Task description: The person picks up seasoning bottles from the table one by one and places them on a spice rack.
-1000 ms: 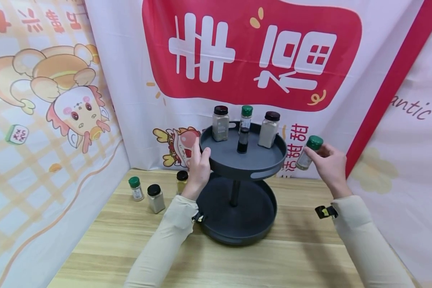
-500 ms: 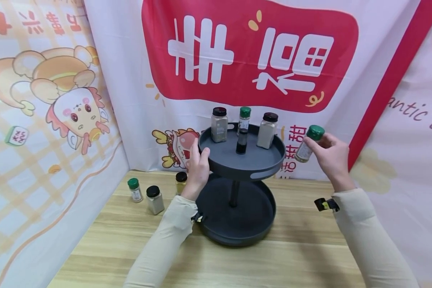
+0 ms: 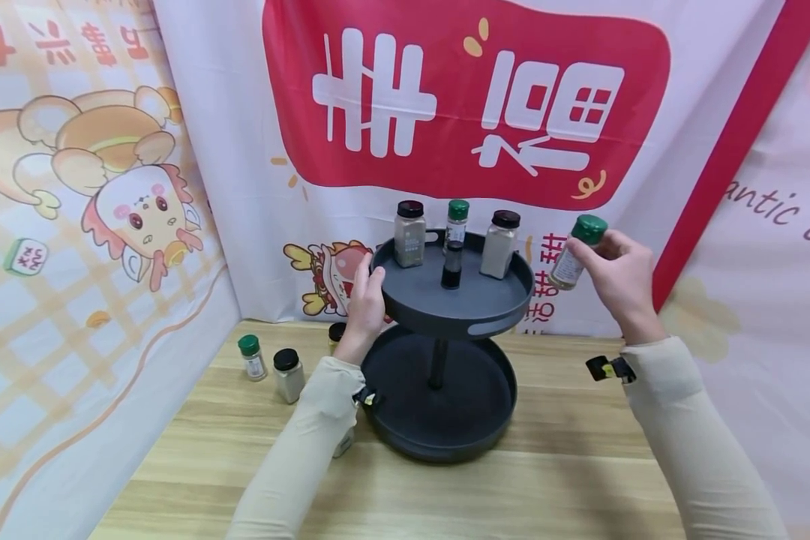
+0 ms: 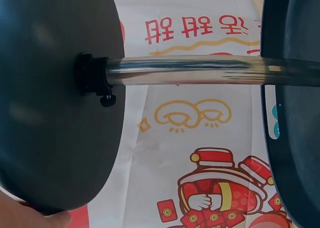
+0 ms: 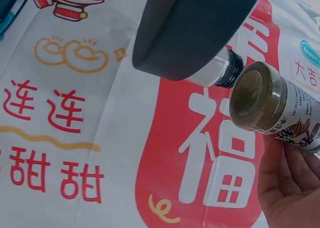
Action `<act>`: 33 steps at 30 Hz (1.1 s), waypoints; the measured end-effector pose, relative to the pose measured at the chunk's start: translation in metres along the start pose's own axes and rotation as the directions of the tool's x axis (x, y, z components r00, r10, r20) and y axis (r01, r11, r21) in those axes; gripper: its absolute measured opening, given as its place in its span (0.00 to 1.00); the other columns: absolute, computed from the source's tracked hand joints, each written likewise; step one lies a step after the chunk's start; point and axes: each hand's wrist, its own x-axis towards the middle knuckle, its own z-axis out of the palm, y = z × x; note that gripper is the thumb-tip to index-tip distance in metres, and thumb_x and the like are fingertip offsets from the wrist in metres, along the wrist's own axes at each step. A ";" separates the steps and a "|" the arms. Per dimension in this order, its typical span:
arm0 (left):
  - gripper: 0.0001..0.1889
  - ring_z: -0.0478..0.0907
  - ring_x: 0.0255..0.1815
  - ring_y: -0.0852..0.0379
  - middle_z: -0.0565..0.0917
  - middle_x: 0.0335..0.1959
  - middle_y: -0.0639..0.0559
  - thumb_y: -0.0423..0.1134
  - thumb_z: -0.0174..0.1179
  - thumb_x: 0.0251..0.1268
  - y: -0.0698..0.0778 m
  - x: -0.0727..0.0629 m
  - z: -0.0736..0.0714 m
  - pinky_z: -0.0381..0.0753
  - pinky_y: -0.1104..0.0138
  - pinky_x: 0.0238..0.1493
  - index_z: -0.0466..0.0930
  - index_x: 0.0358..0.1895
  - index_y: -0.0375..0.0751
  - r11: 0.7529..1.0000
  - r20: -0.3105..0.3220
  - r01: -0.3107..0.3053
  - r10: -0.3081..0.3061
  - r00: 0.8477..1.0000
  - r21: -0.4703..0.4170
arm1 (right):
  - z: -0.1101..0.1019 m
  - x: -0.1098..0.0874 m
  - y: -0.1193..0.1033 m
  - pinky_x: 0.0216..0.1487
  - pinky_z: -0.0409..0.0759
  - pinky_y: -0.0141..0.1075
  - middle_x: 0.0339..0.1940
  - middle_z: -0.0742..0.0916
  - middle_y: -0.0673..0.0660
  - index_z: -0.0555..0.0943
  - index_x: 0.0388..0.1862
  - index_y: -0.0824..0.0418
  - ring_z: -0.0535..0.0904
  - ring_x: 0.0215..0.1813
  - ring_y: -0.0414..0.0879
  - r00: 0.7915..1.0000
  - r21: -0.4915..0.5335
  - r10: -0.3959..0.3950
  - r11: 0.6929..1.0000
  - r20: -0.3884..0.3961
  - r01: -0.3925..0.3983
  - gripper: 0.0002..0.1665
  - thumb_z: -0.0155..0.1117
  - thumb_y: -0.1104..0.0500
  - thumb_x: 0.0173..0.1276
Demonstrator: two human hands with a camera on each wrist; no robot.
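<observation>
In the head view, my left hand point(image 3: 364, 306) rests at the left rim of the upper tier of a dark two-tier turntable rack point(image 3: 439, 450), its fingers fairly straight along the outside. The left wrist view shows part of that hand point(image 4: 27, 214) at the edge of the tier's underside. To the right of the rack, my right hand point(image 3: 624, 281) pinches a spice jar point(image 3: 568, 266) near its green cap, slightly tilted and held in the air. The right wrist view shows the jar's base and printed label. On the upper tier stand two dark-capped jars point(image 3: 409, 244) point(image 3: 499, 251) and a green-capped jar point(image 3: 456, 225).
On the wooden table point(image 3: 513, 495), left of the rack, stand a green-capped jar point(image 3: 253, 364) and a black-capped jar point(image 3: 289, 382). Another black-capped jar point(image 3: 337, 332) is partly behind my left hand. Part of a jar point(image 3: 344, 444) shows beside the left sleeve. Printed cloth walls enclose the table.
My right hand has lifted the green-capped jar higher. My left hand has slid a little left at the rim, and part of a jar has come into sight beside the left sleeve.
</observation>
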 end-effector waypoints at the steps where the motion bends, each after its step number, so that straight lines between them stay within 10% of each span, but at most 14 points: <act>1: 0.29 0.48 0.73 0.54 0.52 0.75 0.47 0.46 0.35 0.75 0.000 0.002 0.000 0.47 0.58 0.71 0.48 0.75 0.40 1.000 0.004 0.006 -0.006 1.000 -0.009 | 0.000 0.001 -0.002 0.45 0.75 0.30 0.48 0.83 0.55 0.78 0.58 0.58 0.75 0.45 0.44 1.000 0.002 -0.003 1.000 -0.001 0.003 0.33 0.63 0.38 0.61; 33: 0.29 0.46 0.73 0.56 0.50 0.75 0.49 0.45 0.36 0.75 -0.005 0.000 -0.005 0.46 0.58 0.71 0.47 0.75 0.44 0.998 0.040 0.056 -0.055 0.998 -0.027 | 0.022 0.001 -0.032 0.45 0.76 0.34 0.44 0.83 0.54 0.79 0.57 0.57 0.76 0.44 0.45 0.998 0.044 -0.044 0.998 0.051 0.042 0.33 0.65 0.38 0.59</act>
